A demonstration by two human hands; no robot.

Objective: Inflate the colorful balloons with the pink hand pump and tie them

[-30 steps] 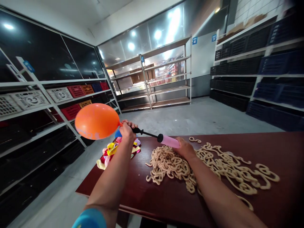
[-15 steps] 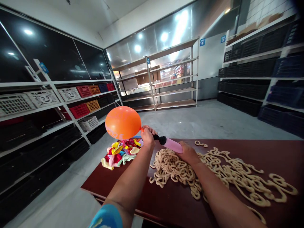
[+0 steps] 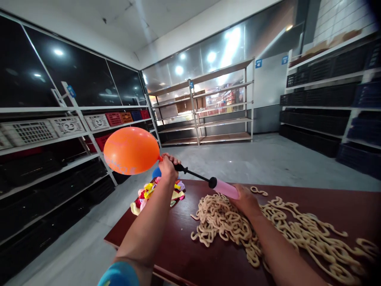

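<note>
An inflated orange balloon (image 3: 131, 151) floats out to the left of my left hand (image 3: 169, 166), its neck pinched in my closed fingers over the nozzle end of a hand pump. My right hand (image 3: 244, 198) is wrapped round the pink barrel of the balloon pump (image 3: 226, 188). Between the two hands the pump's thin black rod is drawn out. Below my left wrist lies a pile of uninflated balloons (image 3: 149, 190) in several colours. A heap of beige twisted strands (image 3: 223, 218) sits under my right forearm.
All of this is on or above a dark red table (image 3: 175, 246). Shelves with crates (image 3: 35, 131) stand on the left, a rack (image 3: 205, 139) at the back, and dark crates (image 3: 315, 121) on the right. A blue round thing (image 3: 156, 172) shows behind the balloon pile.
My left hand has moved left, away from my right, drawing the pump's rod out. The orange balloon has shifted left and looks larger. My view has tilted slightly.
</note>
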